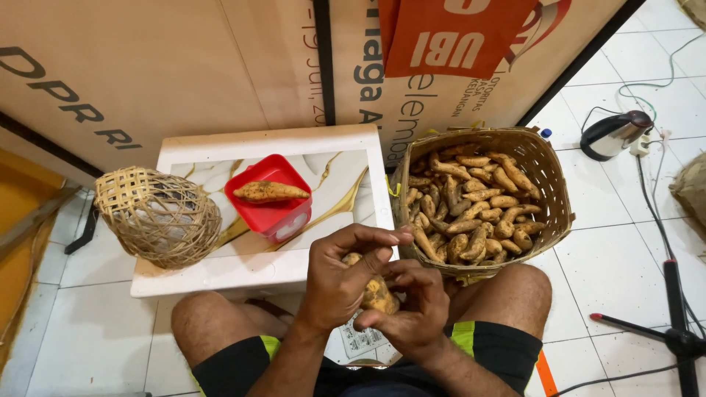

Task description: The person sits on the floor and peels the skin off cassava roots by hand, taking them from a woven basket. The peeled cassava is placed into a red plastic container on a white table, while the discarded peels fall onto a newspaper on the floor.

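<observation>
Left hand [340, 283] and right hand [412, 312] both grasp one sweet potato [376, 294] near the body, above the knees, just short of the low white surface [220, 272]. The left fingers curl over its top; the right cups it from below. Judgement: handling goes best with the tuber turned slowly between both palms, grip firm but not squeezing, so the skin stays whole and every side gets checked. The tuber appears tan-yellow, knobbly, dusted with soil; most of it is hidden by the fingers. To the far right stands a woven basket [548, 176] full of similar tubers. A red container [276, 209] on the surface carries one more. An upturned small wicker basket [158, 217] sits at the left edge.
</observation>
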